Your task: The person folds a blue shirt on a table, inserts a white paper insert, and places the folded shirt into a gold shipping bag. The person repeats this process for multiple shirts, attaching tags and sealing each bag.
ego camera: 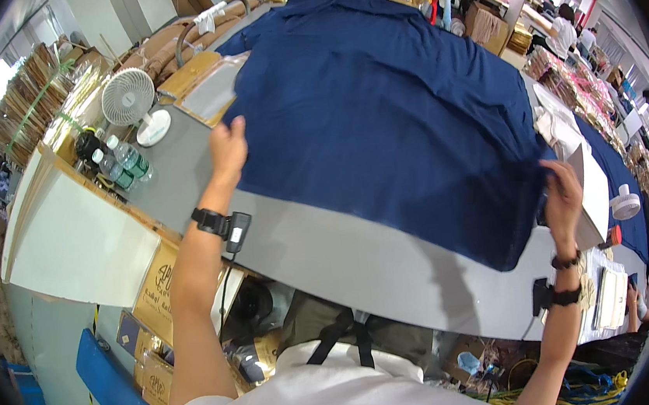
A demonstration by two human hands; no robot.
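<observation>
A large navy blue garment [375,115] is spread over the grey tabletop [327,231], with soft wrinkles across it and what looks like a sleeve at its far left. My left hand [229,148] grips its left edge, thumb uppermost. On the other side my right hand [562,194] pinches the right edge near the front corner, where the cloth is slightly blurred. The fingertips of both hands are partly hidden by the fabric. Each wrist carries a black band with a small device and a cable.
At left stand a white fan [128,98] and two water bottles [128,158]. Packets in plastic [205,94] lie beside the garment. A white board [590,194] borders my right hand. A blue chair [116,386] stands lower left. Other people work farther off.
</observation>
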